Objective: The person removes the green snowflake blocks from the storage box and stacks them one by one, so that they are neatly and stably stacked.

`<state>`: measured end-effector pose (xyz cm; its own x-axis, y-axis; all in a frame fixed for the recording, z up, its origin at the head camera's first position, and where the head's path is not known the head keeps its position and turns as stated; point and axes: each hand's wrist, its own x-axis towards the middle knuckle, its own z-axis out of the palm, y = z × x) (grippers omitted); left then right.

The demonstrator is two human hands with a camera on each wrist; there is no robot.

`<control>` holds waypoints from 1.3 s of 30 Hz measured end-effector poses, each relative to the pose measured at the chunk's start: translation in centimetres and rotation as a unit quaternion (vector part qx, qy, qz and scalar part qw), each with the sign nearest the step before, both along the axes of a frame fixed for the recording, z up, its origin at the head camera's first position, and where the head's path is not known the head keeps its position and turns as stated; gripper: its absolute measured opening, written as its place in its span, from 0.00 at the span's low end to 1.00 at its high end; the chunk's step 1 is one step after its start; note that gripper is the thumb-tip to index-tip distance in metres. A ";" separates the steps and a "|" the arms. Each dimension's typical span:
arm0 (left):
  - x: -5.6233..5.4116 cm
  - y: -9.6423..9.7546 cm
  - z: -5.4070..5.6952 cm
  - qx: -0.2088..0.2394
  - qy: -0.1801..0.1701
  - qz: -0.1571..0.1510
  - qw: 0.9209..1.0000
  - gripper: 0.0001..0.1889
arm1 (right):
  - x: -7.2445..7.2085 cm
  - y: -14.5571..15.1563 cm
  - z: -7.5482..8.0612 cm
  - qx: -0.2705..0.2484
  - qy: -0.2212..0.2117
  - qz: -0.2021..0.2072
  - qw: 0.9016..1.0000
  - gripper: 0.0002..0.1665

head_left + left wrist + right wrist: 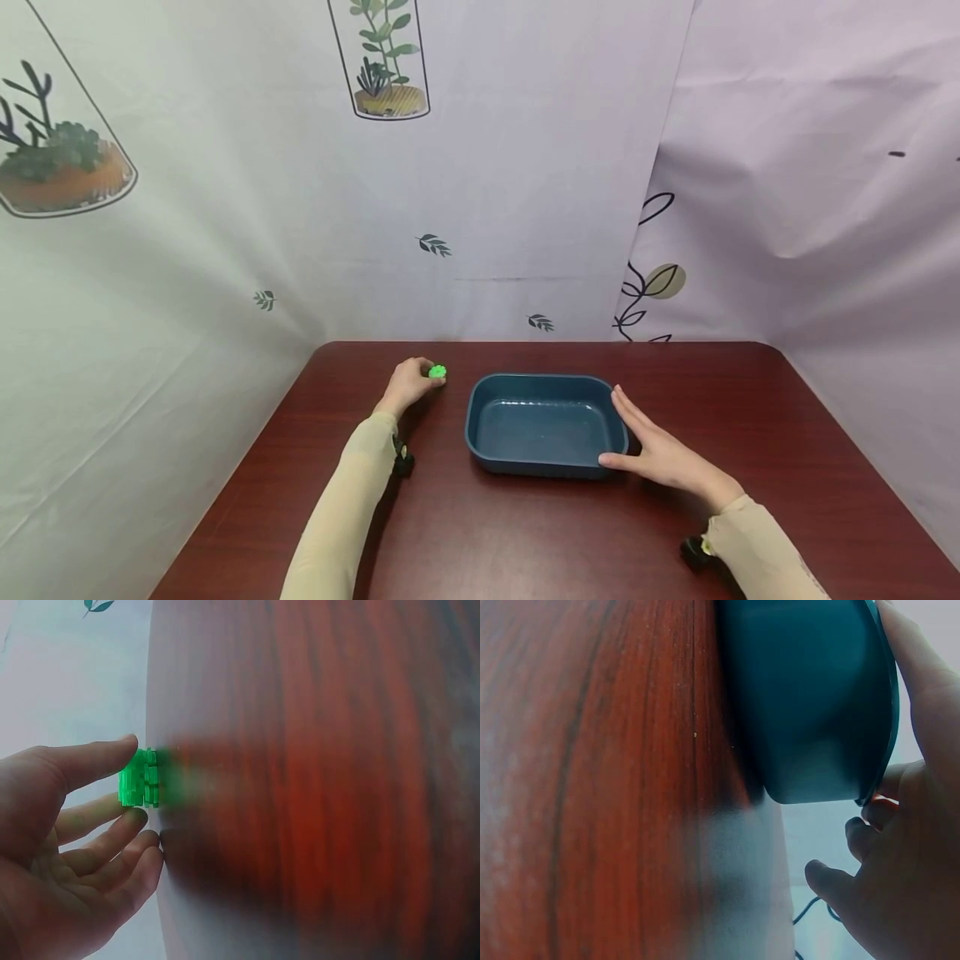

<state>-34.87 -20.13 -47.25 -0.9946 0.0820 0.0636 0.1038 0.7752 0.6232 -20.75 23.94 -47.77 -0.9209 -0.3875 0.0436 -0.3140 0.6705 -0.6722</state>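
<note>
Near the back left of the table, my left hand [408,383] pinches a small bright-green piece [438,372] with a scalloped edge. In the left wrist view this green piece [139,778] looks translucent and ribbed, between the thumb above and the fingers below, close to the tabletop. A dark blue-green rectangular dish [543,462] with rounded corners stands to its right, with nothing inside. Spread over the dish's right end is my right hand [663,454], its thumb at the front rim and its straight fingers at the back corner. The right wrist view shows the dish's outer wall [817,712] beside the hand.
The dark red-brown wooden table [480,542] has rounded back corners. Pale cloth printed with plants [525,208] hangs behind it and along both sides. A black wrist device [402,458] sits under the left forearm, another [696,553] by the right wrist.
</note>
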 end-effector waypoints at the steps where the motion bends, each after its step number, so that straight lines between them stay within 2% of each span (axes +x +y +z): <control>1: 0.0 0.0 0.0 0.003 -0.001 0.001 1.000 0.26 | 0.0 0.0 0.0 0.001 0.000 0.000 1.000 0.66; 10: 0.1 -0.2 -0.1 0.015 0.005 -0.004 1.000 0.25 | 0.0 0.1 0.1 0.002 -0.001 -0.002 1.000 0.66; 16: 0.1 -0.4 0.3 0.019 0.021 -0.047 0.999 0.27 | 0.0 0.2 0.2 0.002 0.002 -0.004 1.000 0.67; 21: -0.4 -0.8 0.7 -0.017 0.016 -0.096 0.995 0.29 | -0.1 0.2 0.1 0.003 -0.003 -0.005 1.000 0.67; 29: -1.2 -1.2 2.1 -0.083 -0.028 -0.157 0.984 0.30 | 0.0 0.1 0.0 0.002 -0.006 -0.004 1.000 0.66; 33: -1.7 -1.2 2.5 -0.114 -0.041 -0.171 0.978 0.28 | 0.0 0.0 0.0 -0.002 -0.004 -0.001 1.000 0.66; 39: -1.7 -0.9 2.8 -0.140 -0.037 -0.163 0.976 0.24 | 0.0 -0.1 0.1 -0.006 -0.004 0.002 1.000 0.66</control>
<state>-36.55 -21.06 -44.43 -0.9140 0.3981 -0.0786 0.3354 0.8501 0.4060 -20.77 23.86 -47.72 -0.9196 -0.3907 0.0416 -0.3118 0.6614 -0.6821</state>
